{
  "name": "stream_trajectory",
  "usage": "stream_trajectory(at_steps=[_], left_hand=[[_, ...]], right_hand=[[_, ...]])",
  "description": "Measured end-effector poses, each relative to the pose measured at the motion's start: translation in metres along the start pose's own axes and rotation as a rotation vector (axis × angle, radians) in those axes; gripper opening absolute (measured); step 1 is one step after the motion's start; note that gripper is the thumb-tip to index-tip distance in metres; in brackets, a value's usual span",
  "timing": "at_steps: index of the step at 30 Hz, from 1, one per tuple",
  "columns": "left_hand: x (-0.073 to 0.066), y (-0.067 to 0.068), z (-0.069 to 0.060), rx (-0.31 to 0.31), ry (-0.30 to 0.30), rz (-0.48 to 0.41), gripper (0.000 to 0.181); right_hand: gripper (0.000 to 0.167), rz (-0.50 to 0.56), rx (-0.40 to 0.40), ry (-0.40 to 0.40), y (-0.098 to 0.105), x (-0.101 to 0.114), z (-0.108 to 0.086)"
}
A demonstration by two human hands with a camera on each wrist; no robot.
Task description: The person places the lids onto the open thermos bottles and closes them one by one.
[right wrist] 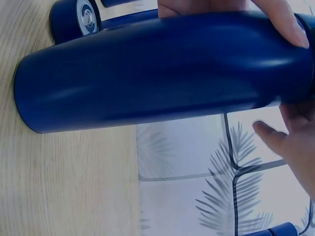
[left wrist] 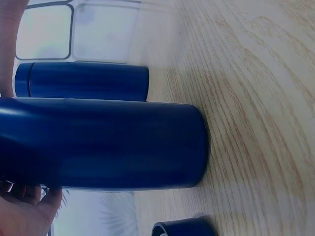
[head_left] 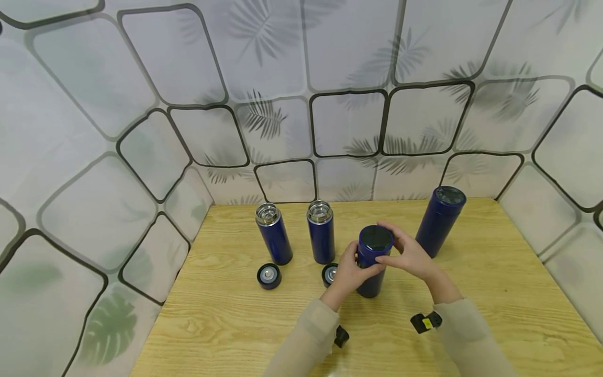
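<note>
A dark blue thermos bottle (head_left: 370, 286) stands on the table with its dark-topped lid (head_left: 376, 239) on. My left hand (head_left: 348, 273) grips the body, with the thumb across the near side. Higher up, my right hand (head_left: 413, 257) holds the lid from the right, thumb in front and fingers behind. In the left wrist view the base of the bottle (left wrist: 113, 142) rests on the wood. The right wrist view shows the side of the bottle (right wrist: 147, 73), with fingers around its upper end.
Two lidless blue thermos bottles, one at left (head_left: 277, 238) and another (head_left: 322, 238) beside it, stand toward the back. Their upturned lids, the left lid (head_left: 269, 276) and the partly covered lid (head_left: 330, 273), lie in front. A lidded bottle (head_left: 438, 222) stands at right on the wooden table (head_left: 212, 314).
</note>
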State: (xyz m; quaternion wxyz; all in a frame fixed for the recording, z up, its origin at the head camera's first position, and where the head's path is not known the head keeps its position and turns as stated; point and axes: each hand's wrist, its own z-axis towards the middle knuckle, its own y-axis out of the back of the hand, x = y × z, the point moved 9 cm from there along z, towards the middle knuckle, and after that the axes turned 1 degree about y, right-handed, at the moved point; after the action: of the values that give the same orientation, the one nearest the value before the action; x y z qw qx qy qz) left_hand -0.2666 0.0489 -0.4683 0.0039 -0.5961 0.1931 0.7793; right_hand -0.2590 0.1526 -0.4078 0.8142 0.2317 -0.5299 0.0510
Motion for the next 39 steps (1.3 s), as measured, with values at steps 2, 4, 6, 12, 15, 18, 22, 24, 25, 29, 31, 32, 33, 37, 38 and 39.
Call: stream_trajectory(at_steps=[2,4,6,12,15,18,22,24,25,29,31,32,33,37,38,39], left_hand=[[-0.002,0.001,0.0,-0.004,-0.026,0.011,0.058],[-0.003,0.001,0.0,-0.009,-0.04,0.019,0.057],[-0.004,0.002,0.001,-0.012,-0.033,0.022,0.056],[0.0,0.0,0.003,0.005,0.036,-0.012,0.054],[0.003,-0.001,0.003,0.014,0.079,-0.03,0.056],[0.004,-0.001,0.002,0.015,0.1,-0.029,0.058],[0.004,-0.001,0.003,0.013,0.091,-0.02,0.059],[0.004,-0.001,0.003,0.011,0.085,-0.018,0.059],[0.005,-0.001,0.003,0.01,0.085,-0.019,0.058],[0.005,-0.002,0.002,0.007,0.074,-0.027,0.056],[0.005,-0.002,0.002,0.008,0.064,-0.028,0.056],[0.004,-0.001,0.002,0.008,0.059,-0.028,0.055],[0.003,-0.001,0.002,0.007,0.053,-0.029,0.055],[0.002,-0.001,0.003,0.006,0.056,-0.036,0.053],[0.002,-0.001,0.003,0.004,0.057,-0.035,0.052],[0.001,0.0,0.003,0.003,0.057,-0.036,0.052]], right_hand=[[0.072,-0.032,-0.045,-0.041,0.001,-0.004,0.0],[0.074,-0.077,-0.096,-0.084,0.003,-0.007,-0.001],[0.075,-0.12,-0.145,-0.121,0.004,-0.009,-0.002],[0.07,-0.155,-0.176,-0.067,0.005,0.001,-0.002],[0.062,-0.073,-0.109,0.05,0.004,0.012,0.001],[0.06,0.017,-0.009,0.136,0.002,0.021,0.003],[0.062,0.051,0.093,0.164,-0.001,0.025,0.005],[0.063,0.045,0.107,0.154,-0.002,0.024,0.005],[0.064,0.035,0.106,0.144,-0.002,0.022,0.005],[0.066,-0.022,0.07,0.078,-0.001,0.015,0.005],[0.068,-0.052,0.041,0.029,0.001,0.011,0.005],[0.07,-0.069,0.025,0.006,0.002,0.009,0.005],[0.071,-0.086,0.009,-0.015,0.003,0.007,0.005],[0.076,-0.153,-0.07,-0.069,0.005,0.002,0.004],[0.075,-0.17,-0.093,-0.071,0.006,0.002,0.003],[0.074,-0.184,-0.116,-0.075,0.005,0.007,0.003]])
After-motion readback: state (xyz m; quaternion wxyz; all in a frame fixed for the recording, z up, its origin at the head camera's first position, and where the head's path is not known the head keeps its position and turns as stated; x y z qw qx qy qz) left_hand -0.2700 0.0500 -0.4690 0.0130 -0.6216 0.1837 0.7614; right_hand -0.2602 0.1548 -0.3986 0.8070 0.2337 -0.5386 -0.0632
